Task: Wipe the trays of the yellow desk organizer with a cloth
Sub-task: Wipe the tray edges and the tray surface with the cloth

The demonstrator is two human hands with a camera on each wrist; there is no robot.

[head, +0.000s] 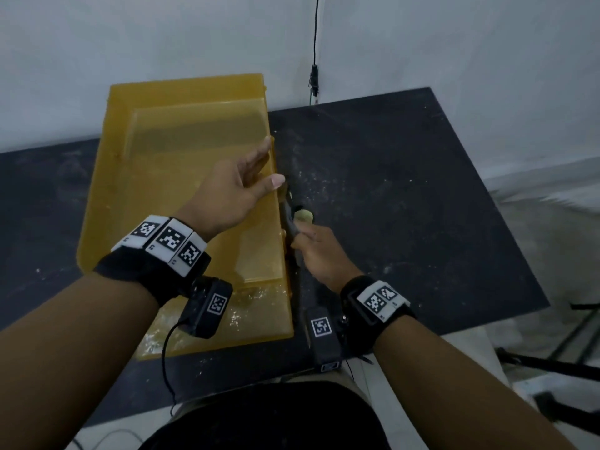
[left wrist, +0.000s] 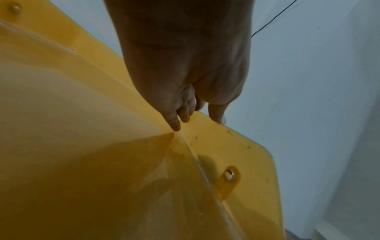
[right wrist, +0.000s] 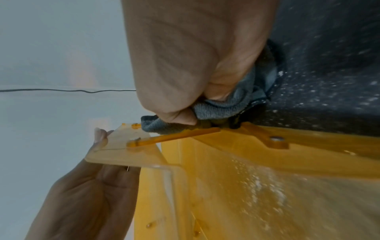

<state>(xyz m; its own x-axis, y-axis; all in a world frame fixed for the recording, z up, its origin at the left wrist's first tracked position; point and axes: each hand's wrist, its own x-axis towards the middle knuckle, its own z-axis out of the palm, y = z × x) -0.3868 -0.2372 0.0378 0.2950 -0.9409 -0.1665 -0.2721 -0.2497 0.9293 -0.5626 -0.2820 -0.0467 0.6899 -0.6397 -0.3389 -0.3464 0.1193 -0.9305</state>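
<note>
A translucent yellow desk organizer (head: 181,141) with stacked trays stands on the black table. My left hand (head: 271,164) holds the top tray's right wall, with straight fingers on the inside and the thumb over the outer edge; the left wrist view shows the fingertips (left wrist: 174,126) on that wall (left wrist: 226,146). My right hand (head: 305,238) grips a bunched grey cloth (right wrist: 224,107) and presses it against the outer right side of the organizer (right wrist: 246,178), near a yellow rail. In the head view the cloth (head: 290,219) shows only as a dark strip.
The black table (head: 406,190) is speckled with white dust right of the organizer. White residue lies on the lower tray's front lip (head: 253,303). A black cable (head: 314,60) hangs down the white wall behind. Stand legs (head: 552,365) are past the table's right edge.
</note>
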